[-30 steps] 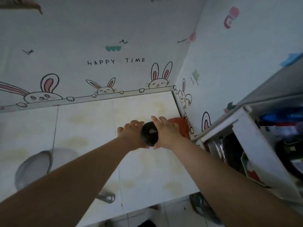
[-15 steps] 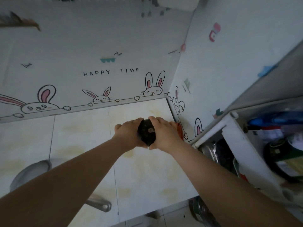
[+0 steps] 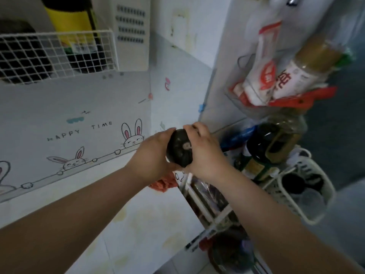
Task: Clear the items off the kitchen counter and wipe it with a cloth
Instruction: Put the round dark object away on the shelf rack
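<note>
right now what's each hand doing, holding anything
Left hand: closed on the left side of the dark round object.
Right hand: closed on the right side of the same object.

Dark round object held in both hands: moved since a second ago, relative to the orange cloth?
Yes. The dark round object has risen off the counter; the orange cloth, formerly beside it, now lies below the hands, nearer the shelf rack.

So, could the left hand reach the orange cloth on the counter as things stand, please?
Probably not right away: the left hand and right hand are both clasped around the dark round object. The cloth lies just beneath them, with nothing else in the way once a hand is freed.
</note>
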A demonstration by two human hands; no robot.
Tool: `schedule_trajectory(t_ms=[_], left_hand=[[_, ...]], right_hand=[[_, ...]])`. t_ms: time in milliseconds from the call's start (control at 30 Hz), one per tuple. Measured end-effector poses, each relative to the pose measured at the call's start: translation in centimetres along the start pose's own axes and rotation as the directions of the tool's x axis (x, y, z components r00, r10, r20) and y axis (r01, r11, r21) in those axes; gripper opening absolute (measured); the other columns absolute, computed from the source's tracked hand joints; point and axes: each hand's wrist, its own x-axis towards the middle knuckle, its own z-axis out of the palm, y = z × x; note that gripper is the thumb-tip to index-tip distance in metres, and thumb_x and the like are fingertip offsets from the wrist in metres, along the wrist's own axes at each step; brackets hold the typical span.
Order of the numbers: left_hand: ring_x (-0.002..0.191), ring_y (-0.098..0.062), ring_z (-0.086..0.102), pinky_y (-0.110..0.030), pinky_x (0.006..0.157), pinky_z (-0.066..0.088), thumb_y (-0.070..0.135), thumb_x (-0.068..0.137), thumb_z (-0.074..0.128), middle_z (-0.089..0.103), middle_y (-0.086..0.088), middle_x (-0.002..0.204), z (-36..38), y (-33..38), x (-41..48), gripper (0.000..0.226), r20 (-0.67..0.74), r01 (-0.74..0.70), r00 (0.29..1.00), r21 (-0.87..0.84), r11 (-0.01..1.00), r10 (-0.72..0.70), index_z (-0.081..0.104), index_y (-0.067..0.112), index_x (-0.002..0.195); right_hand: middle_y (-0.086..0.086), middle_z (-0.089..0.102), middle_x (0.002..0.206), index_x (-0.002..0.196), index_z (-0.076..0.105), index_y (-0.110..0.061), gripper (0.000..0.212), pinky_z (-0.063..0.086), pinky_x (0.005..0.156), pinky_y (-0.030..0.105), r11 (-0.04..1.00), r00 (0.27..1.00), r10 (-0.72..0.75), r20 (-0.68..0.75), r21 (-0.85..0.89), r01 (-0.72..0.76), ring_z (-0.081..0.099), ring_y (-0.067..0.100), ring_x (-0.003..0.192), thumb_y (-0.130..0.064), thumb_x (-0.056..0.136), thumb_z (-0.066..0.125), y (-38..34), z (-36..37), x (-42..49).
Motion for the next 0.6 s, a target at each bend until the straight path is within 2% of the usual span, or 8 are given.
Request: schedule_trajectory(t_ms=[100, 167, 233, 300, 433, 500, 600], left_hand=[[0.114, -0.02, 0.053, -0.021, 0.092, 0.036, 0.031, 0.065, 0.084, 0.057, -0.003, 0.127, 1.5, 1.9, 1.9, 0.086, 0.005, -0.091, 0.996, -0.013, 0.996, 0.091, 0.04, 0.017, 0.138], [0.119, -0.021, 0.051, -0.019, 0.095, 0.033, 0.03, 0.069, 0.082, 0.049, -0.007, 0.135, 2.9, 2.3, 2.8, 0.088, 0.039, -0.116, 0.992, -0.015, 0.993, 0.116, 0.035, 0.017, 0.142], [0.114, -0.029, 0.055, -0.025, 0.098, 0.038, 0.027, 0.072, 0.08, 0.035, -0.014, 0.141, 4.2, 2.7, 3.4, 0.088, 0.058, -0.127, 0.99, 0.01, 0.992, 0.126, 0.032, 0.017, 0.144], [0.1, -0.033, 0.061, -0.031, 0.095, 0.044, 0.026, 0.076, 0.077, 0.025, -0.018, 0.142, 5.0, 3.1, 3.5, 0.085, 0.053, -0.128, 0.991, 0.059, 0.99, 0.125, 0.029, 0.016, 0.145], [0.09, -0.032, 0.063, -0.038, 0.087, 0.052, 0.033, 0.08, 0.07, 0.02, -0.016, 0.143, 5.6, 3.3, 3.7, 0.079, 0.03, -0.071, 0.997, 0.166, 0.984, 0.067, 0.027, 0.017, 0.145], [0.09, -0.028, 0.062, -0.035, 0.085, 0.053, 0.035, 0.08, 0.07, 0.022, -0.014, 0.143, 5.8, 2.5, 3.9, 0.077, 0.019, -0.072, 0.997, 0.186, 0.98, 0.069, 0.03, 0.016, 0.144], [0.096, -0.03, 0.06, -0.04, 0.088, 0.052, 0.033, 0.078, 0.072, 0.025, -0.015, 0.141, 6.0, 1.1, 4.1, 0.076, 0.044, -0.117, 0.993, 0.176, 0.977, 0.111, 0.035, 0.013, 0.142]], right_hand=[[0.008, 0.032, 0.139, 0.14, 0.031, -0.017, 0.097, 0.037, 0.105, 0.041, 0.994, 0.997, 0.051, -0.062, -0.089, -0.056, 0.042, 0.029, 0.121, -0.03, 0.061, 0.086, 2.2, -2.3, -0.5], [0.008, 0.033, 0.139, 0.141, 0.03, -0.015, 0.097, 0.035, 0.106, 0.04, 0.983, 0.996, 0.082, -0.048, -0.16, -0.088, 0.04, 0.029, 0.124, -0.026, 0.062, 0.085, 3.6, -2.9, -0.6], [0.007, 0.033, 0.142, 0.142, 0.028, -0.013, 0.097, 0.031, 0.109, 0.039, 0.97, 0.993, 0.12, -0.018, -0.212, -0.121, 0.035, 0.028, 0.128, -0.023, 0.063, 0.084, 5.0, -3.2, -0.5], [0.005, 0.029, 0.147, 0.145, 0.024, -0.013, 0.095, 0.024, 0.112, 0.039, 0.944, 0.985, 0.175, 0.002, -0.284, -0.167, 0.027, 0.027, 0.135, -0.023, 0.069, 0.079, 6.2, -3.3, -0.2], [0.007, 0.031, 0.147, 0.145, 0.023, -0.012, 0.085, 0.023, 0.111, 0.038, 0.887, 0.965, 0.259, 0.047, -0.406, -0.219, 0.026, 0.027, 0.136, -0.022, 0.076, 0.072, 7.8, -3.3, 1.1], [0.009, 0.032, 0.147, 0.145, 0.025, -0.011, 0.081, 0.025, 0.111, 0.037, 0.88, 0.956, 0.278, 0.095, -0.425, -0.213, 0.028, 0.027, 0.136, -0.019, 0.079, 0.07, 8.1, -2.6, 1.5], [0.012, 0.035, 0.144, 0.142, 0.029, -0.008, 0.077, 0.033, 0.108, 0.038, 0.881, 0.93, 0.335, 0.15, -0.401, -0.253, 0.035, 0.03, 0.133, -0.016, 0.078, 0.072, 8.2, -1.8, 1.9]])
